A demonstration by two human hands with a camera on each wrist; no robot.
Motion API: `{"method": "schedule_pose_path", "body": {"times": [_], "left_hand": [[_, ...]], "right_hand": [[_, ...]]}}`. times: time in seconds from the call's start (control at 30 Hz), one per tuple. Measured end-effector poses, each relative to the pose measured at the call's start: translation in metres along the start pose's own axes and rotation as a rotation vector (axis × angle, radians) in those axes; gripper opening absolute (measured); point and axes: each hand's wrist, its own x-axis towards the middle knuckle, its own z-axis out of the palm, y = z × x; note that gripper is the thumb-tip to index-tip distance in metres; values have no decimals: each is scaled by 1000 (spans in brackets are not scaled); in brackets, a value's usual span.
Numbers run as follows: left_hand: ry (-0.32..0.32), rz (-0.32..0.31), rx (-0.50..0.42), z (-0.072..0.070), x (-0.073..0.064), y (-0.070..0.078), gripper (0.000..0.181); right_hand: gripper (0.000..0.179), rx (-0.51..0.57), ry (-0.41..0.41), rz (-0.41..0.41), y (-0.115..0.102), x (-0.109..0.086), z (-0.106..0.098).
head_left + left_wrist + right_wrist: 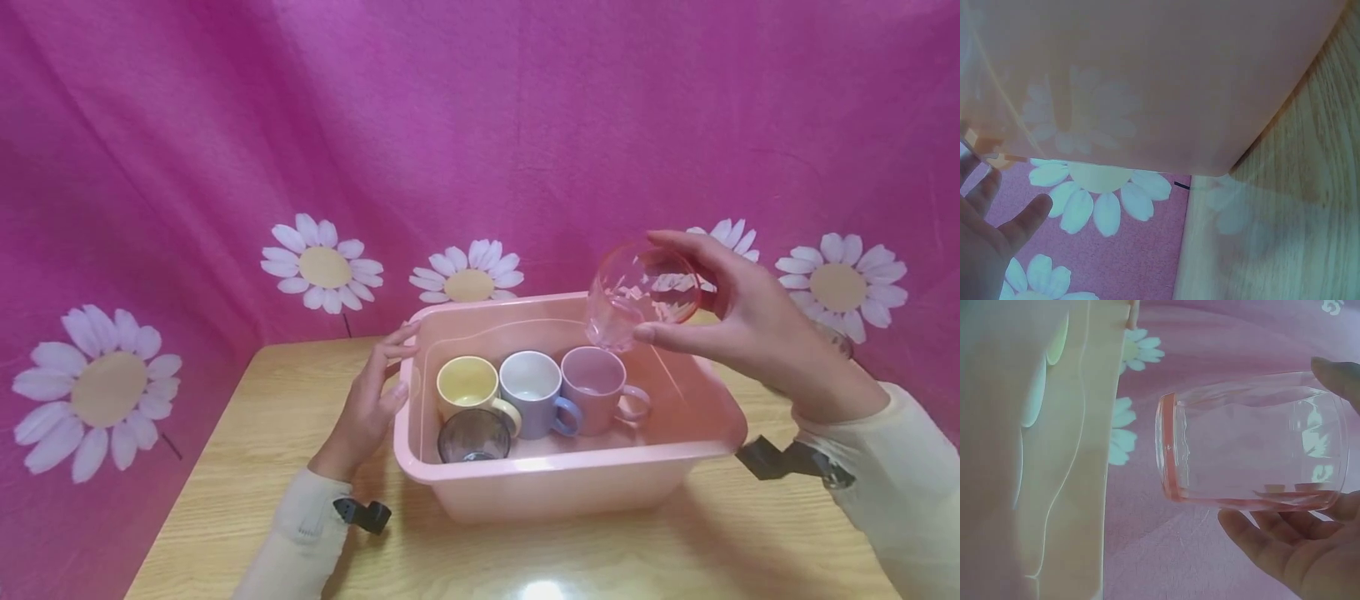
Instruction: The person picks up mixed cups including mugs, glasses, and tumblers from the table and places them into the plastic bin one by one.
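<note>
My right hand [757, 325] holds a clear pink-tinted glass [611, 312] between thumb and fingers, raised over the right part of a pink plastic basin [555, 475]. The glass is tilted, its pinkish-orange rim toward the hand in the head view. At the basin's left rim, my left hand [367, 408] touches the edge with fingers extended. Inside the basin a yellow mug [467, 379], a blue mug [531, 408] with a white inside and a pinkish-purple mug [592, 400] stand upright in a row. A dark see-through glass [474, 433] is in front of the yellow mug.
The basin stands on a wood-grain table [277, 400]. Behind hangs a magenta cloth [480, 125] printed with white daisies. A black wrist mount [363, 515] sits on the left sleeve, another black mount [795, 461] on the right.
</note>
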Motion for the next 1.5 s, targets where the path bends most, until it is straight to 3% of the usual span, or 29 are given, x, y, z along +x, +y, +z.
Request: {"method": "schedule_pose_path", "body": {"times": [0.27,0.53,0.97,1.5], "left_hand": [[5,-6,-10,-1,0,2,40],[3,4,-5,1,0,1,40],[-1,3,-6,0,0,0,40],[1,3,21,-1,0,1,42]], "right_hand": [[81,25,-49,67,-8,11,2],[76,17,-91,13,-1,25,9],[72,98,-124,29,8,44,25],[75,102,-348,29,37,65,52]]}}
